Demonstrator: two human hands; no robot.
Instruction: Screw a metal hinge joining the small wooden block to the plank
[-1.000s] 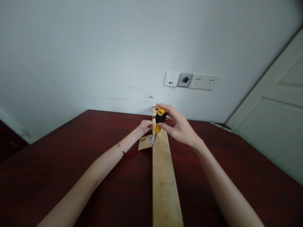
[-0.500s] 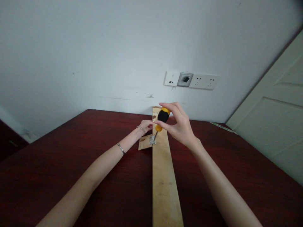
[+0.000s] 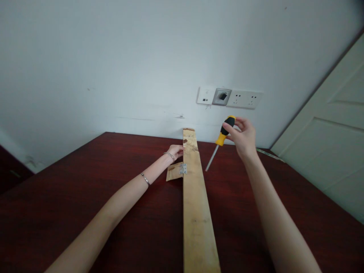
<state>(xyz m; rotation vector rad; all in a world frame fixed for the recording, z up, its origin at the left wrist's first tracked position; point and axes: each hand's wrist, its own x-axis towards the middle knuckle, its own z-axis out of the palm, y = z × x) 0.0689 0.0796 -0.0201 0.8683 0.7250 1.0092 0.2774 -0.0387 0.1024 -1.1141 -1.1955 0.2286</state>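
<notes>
A long pale wooden plank (image 3: 196, 212) lies lengthwise on the dark red table (image 3: 71, 197), running away from me to the wall. A small metal hinge (image 3: 183, 168) joins its left edge to a small wooden piece (image 3: 173, 171). My left hand (image 3: 176, 151) rests against the plank's left edge just beyond the hinge; its fingers are mostly hidden. My right hand (image 3: 243, 137) is raised to the right of the plank, closed on the black-and-yellow handle of a screwdriver (image 3: 220, 141), whose shaft points down and left, clear of the wood.
A white wall stands behind the table with a row of sockets and a switch (image 3: 229, 97). A pale door (image 3: 332, 140) is on the right. A thin light strip (image 3: 267, 152) lies at the table's far right edge.
My right hand lifted the screwdriver off the hinge and swung it up and to the right. My left hand and the plank stayed where they were.
</notes>
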